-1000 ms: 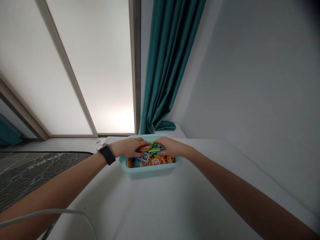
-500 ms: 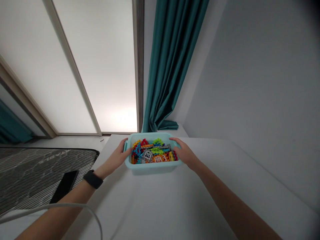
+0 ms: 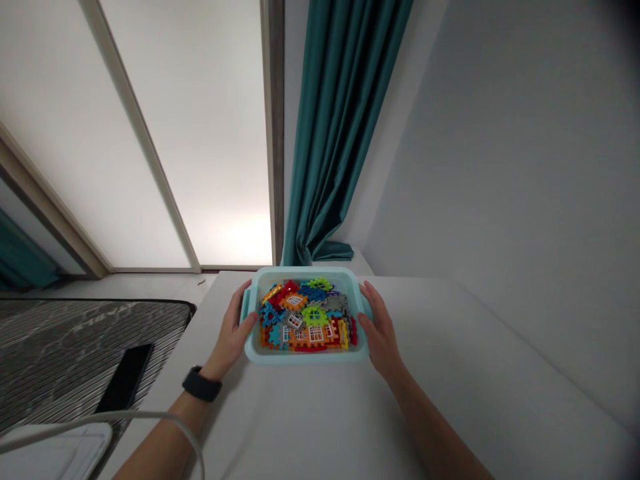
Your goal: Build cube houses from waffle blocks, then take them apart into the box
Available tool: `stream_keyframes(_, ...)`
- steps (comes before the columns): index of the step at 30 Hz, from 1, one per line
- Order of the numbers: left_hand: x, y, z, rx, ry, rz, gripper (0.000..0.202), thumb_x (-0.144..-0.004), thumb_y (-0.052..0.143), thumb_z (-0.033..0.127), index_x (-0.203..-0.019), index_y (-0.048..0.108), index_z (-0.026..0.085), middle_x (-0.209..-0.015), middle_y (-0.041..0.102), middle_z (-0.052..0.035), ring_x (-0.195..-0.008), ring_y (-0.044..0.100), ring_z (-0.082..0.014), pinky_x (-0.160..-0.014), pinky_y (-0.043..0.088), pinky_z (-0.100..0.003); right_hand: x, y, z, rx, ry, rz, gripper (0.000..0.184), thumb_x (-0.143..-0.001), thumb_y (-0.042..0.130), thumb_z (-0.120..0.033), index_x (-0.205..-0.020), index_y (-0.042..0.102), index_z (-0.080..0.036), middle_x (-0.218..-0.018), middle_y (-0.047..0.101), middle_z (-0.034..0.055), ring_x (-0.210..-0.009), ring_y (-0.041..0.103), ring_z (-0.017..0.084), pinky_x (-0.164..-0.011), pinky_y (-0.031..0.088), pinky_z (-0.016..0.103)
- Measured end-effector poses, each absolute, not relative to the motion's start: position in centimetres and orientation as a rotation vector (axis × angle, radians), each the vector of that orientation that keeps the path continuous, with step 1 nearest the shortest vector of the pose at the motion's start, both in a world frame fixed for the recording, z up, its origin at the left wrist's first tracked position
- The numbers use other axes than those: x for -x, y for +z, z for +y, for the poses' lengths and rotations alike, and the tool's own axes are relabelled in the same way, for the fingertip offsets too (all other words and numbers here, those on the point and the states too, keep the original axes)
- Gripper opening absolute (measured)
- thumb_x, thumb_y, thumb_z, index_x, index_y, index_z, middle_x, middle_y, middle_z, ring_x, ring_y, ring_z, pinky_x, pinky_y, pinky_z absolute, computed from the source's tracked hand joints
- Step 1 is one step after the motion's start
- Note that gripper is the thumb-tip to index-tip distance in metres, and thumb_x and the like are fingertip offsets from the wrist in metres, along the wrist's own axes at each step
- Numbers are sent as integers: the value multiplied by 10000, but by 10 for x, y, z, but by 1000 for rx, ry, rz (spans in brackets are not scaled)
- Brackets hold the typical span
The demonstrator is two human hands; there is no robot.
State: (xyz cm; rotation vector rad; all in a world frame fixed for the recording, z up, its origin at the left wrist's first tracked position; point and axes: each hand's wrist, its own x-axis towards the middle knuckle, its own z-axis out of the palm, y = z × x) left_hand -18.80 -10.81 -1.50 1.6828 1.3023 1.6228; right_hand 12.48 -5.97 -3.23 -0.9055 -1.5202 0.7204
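Observation:
A light blue plastic bin [image 3: 305, 358] is between my two hands above or on the white table; I cannot tell whether its base touches. Inside lie many colourful interlocking building pieces [image 3: 315, 315], orange, red, green, blue, grey and yellow, some with white window frames. My left hand [image 3: 235, 331] grips the bin's left end, thumb over the rim and fingers around the outside. On the opposite end, my right hand [image 3: 381, 331] holds the rim the same way. A dark watch [image 3: 201, 384] is on my left wrist.
The white table [image 3: 310, 420] reaches toward a teal curtain [image 3: 335, 133] and a grey wall [image 3: 525, 167] on the right. A black phone-like slab [image 3: 125, 377] lies at the left on a grey patterned surface [image 3: 60, 353]. A pale cable [image 3: 125, 415] curves across the lower left.
The bin has come nearer to me and tilted so more of its inside shows. Both hands have moved with it, keeping hold of its ends.

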Motion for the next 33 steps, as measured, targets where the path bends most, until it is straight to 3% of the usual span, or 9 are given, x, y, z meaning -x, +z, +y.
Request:
stream_keyframes(5, 189, -31, -107, -1562, 1624, 1313, 653, -943, 506, 494, -1515, 330, 233, -1597, 334, -105, -1471, 311, -325, -1219, 259, -512, -120, -43, -67, 889, 708, -1554, 590, -960, 495, -461, -1509, 361, -294, -1580, 376, 52, -1474, 315, 283, -1224, 245, 507)
stream_keyframes(11, 193, -37, -109, -1566, 1583, 1272, 673, -943, 510, 505, -1530, 308, 246, -1616, 305, -103, -1488, 278, -340, -1220, 249, -552, -115, -40, -78, 958, 612, -1610, 521, -974, 430, -456, -1466, 419, -286, -1556, 395, 71, -1464, 326, 308, -1205, 267, 546)
stream_keyframes(25, 194, -31, -110, -1607, 1635, 1243, 698, -907, 559, 563, -1496, 354, 250, -1556, 394, -125, -1433, 376, -350, -1163, 358, -527, -111, -42, -77, 928, 597, -1543, 534, -949, 475, -477, -1437, 442, -264, -1519, 436, 100, -1423, 385, 343, -1159, 334, 552)
stream_keyframes(30, 194, -34, -112, -1612, 1653, 1251, 733, -894, 551, 606, -1492, 347, 236, -1532, 414, -138, -1417, 395, -344, -1140, 382, -506, -110, -48, -78, 948, 512, -1471, 657, -949, 459, -501, -1525, 271, -247, -1569, 347, 131, -1400, 418, 333, -1101, 417, 502)
stream_keyframes(33, 193, -34, -114, -1629, 1672, 1232, 738, -892, 545, 615, -1492, 341, 236, -1512, 431, -147, -1392, 425, -346, -1108, 413, -504, -116, -54, -78, 973, 556, -1443, 660, -949, 448, -510, -1534, 241, -285, -1571, 341, 121, -1334, 491, 322, -1015, 490, 477)
